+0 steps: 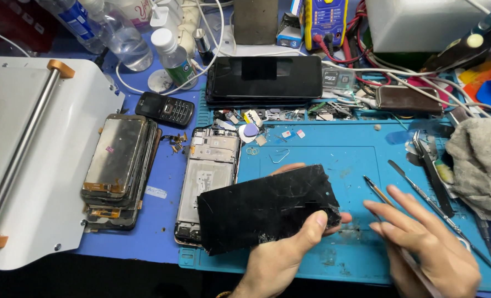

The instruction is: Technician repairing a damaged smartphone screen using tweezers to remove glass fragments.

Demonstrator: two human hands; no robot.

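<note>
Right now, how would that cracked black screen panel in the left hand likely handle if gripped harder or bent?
The black screen panel looks thin and flat, so probably light. Its corner by the left hand is crumbled and the surface is cracked, so it would likely shed shards and flex or snap rather than stay stiff. Glossy faces may slip.

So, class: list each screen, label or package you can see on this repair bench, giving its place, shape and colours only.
Cracked black screen panel: held in the left hand, rectangular, shattered corner.
Dark phone screens: stacked at the mat's top edge, glossy black.
Keypad phone: left of that stack, small, black.
Bottle label: on a clear bottle, green and white.
Multimeter: at the back, blue and yellow.
</note>
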